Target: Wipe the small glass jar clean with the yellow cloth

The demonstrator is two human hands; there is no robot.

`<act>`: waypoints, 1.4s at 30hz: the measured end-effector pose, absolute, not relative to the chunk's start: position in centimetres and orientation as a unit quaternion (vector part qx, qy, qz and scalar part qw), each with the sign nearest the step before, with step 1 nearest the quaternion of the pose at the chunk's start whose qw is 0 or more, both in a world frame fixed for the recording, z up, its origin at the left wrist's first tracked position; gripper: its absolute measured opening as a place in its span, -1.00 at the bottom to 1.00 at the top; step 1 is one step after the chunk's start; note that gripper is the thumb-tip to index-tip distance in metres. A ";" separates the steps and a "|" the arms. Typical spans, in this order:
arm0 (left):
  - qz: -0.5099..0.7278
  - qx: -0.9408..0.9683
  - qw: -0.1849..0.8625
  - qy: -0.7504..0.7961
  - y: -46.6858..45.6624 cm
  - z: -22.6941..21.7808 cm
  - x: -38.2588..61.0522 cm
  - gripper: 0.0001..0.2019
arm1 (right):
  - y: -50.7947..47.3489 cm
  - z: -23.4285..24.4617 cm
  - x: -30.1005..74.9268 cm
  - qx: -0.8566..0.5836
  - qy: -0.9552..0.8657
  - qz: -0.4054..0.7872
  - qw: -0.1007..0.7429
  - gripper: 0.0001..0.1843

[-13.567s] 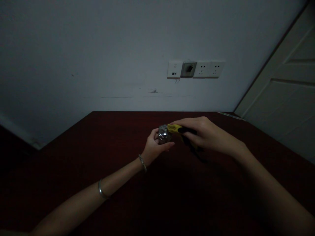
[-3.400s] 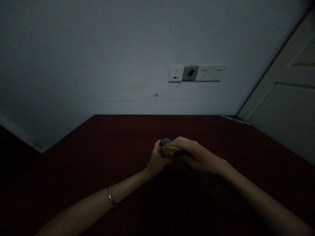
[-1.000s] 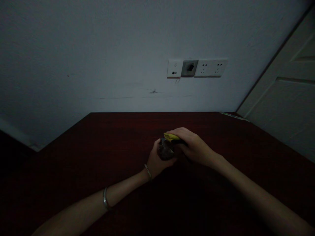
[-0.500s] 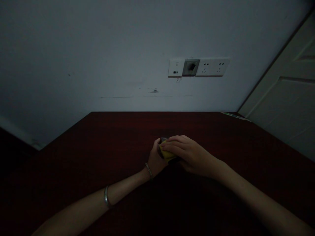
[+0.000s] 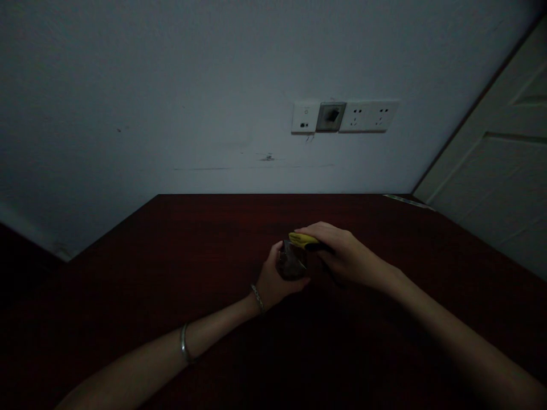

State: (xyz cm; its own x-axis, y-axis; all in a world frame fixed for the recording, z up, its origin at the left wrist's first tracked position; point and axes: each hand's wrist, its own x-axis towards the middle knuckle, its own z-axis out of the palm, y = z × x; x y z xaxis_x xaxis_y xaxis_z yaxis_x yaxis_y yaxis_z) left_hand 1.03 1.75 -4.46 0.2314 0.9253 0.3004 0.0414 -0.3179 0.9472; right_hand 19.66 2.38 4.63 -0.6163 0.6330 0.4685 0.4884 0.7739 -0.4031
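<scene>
Glass [image 5: 293, 265] sits cupped within the left grip [image 5: 273, 284].

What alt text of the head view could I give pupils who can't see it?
A person's left hand holds a small rounded object while the right hand holds a yellow-and-black cloth close to its top, over a dark red table. Behind are a pale wall with sockets and, at right, a panelled door.

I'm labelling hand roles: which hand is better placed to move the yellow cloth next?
Probably the right hand: it grips the yellow cloth right by the upper edge of the dark, glassy object. The left hand seems occupied, cupped around that object.
</scene>
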 end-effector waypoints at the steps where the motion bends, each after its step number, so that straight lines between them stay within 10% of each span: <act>1: 0.493 0.646 0.451 0.369 1.7 -4.4 1.1 -0.24 | 2.3 4.5 19.5 -0.311 -0.897 0.117 0.293 -0.48; 12: 0.522 0.613 0.465 0.369 2.2 -4.2 1.1 -0.24 | -0.4 5.6 17.9 -0.254 -0.950 -0.038 0.179 -0.40; 22: 0.508 0.593 0.500 0.374 1.8 -4.1 1.1 -0.32 | 0.3 6.5 19.5 -0.306 -0.905 0.159 0.251 -0.57; 42: 0.524 0.585 0.488 0.382 2.0 -4.1 1.1 -0.29 | 0.4 5.9 19.3 -0.331 -0.912 0.122 0.211 -0.61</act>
State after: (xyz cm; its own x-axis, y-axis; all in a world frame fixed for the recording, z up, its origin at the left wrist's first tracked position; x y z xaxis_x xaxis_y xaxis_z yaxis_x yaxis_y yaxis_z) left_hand 1.08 1.98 -4.10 0.1596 0.9575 0.2403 -0.0655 -0.2326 0.9704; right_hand 19.34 0.40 5.88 -0.6926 0.6543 0.3037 0.5513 0.7516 -0.3621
